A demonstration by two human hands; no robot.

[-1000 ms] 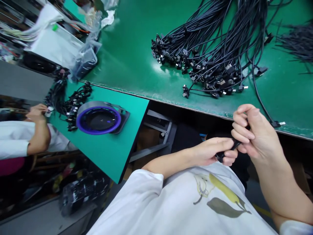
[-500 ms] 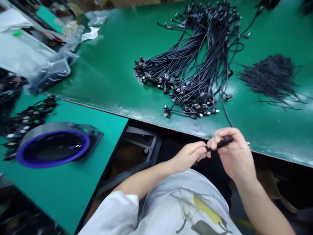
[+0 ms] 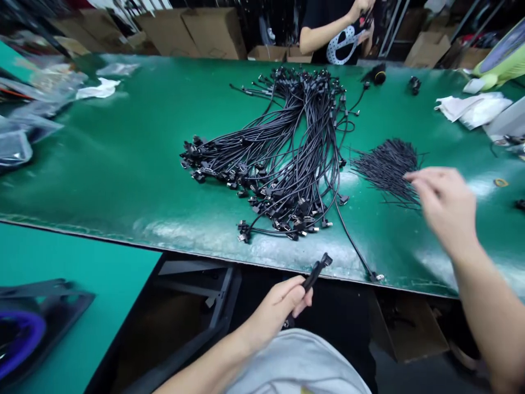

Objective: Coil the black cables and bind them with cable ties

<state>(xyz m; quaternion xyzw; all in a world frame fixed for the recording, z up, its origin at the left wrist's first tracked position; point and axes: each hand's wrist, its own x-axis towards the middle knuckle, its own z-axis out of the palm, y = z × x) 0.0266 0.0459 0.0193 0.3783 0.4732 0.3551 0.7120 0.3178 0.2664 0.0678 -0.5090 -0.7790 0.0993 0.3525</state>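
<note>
My left hand (image 3: 283, 306) is closed around a folded black cable (image 3: 314, 275), just off the front edge of the green table. My right hand (image 3: 445, 205) reaches over the table with thumb and index finger pinched at the right side of a pile of thin black ties (image 3: 388, 164); whether a tie is between the fingertips is too small to tell. A large heap of black cables with connectors (image 3: 303, 126) spreads left of the ties. One cable end (image 3: 375, 277) lies near the front edge.
Behind the green table (image 3: 135, 191) stand cardboard boxes (image 3: 213, 33) and a person (image 3: 328, 35) with both hands raised. White cloths (image 3: 476, 108) lie at the right. A purple-rimmed reel (image 3: 35, 334) sits on the lower left table.
The view has tilted up and moved right, bringing the person and boxes into sight. My right hand has left the folded cable and moved to the tie pile. My left hand still holds the cable.
</note>
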